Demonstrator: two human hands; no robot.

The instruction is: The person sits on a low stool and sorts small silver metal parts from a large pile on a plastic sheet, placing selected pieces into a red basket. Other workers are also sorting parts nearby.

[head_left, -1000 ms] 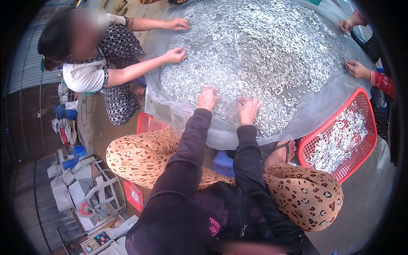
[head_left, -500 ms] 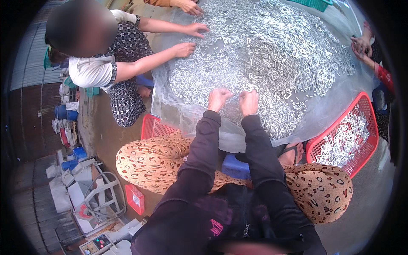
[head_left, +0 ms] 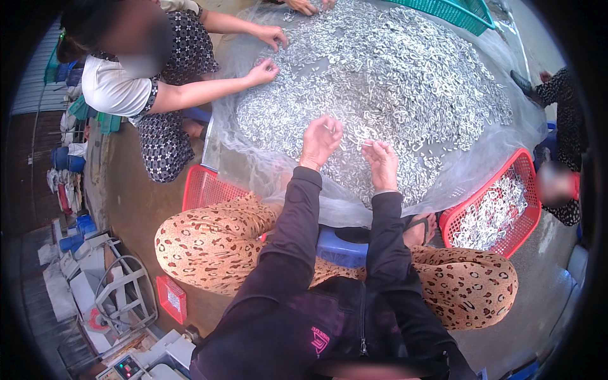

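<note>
A broad heap of small silvery-white hook-shaped pieces (head_left: pixel 405 82) covers the clear plastic sheet (head_left: pixel 278 183) in front of me. My left hand (head_left: pixel 322 142) is raised just above the near part of the heap. Its fingers curl in a pinch around a small white hook-shaped piece. Close by on the right, my right hand (head_left: pixel 381 163) is turned partly palm up. Thumb and fingertips pinch another thin, pale hook-shaped piece. The pieces in both hands are too small to make out in detail.
A red basket (head_left: pixel 531 218) with white hook-shaped pieces stands at the right, another red basket (head_left: pixel 202 183) by my left knee. A green basket (head_left: pixel 465 14) sits at the far edge. A co-worker's hands (head_left: pixel 263 73) work at the left. Machinery (head_left: pixel 107 285) stands lower left.
Both my hands have lifted off the heap, and the right has turned partly palm up. The co-worker's hands at left have drawn back a little. The person at right has shifted, hands no longer visible.
</note>
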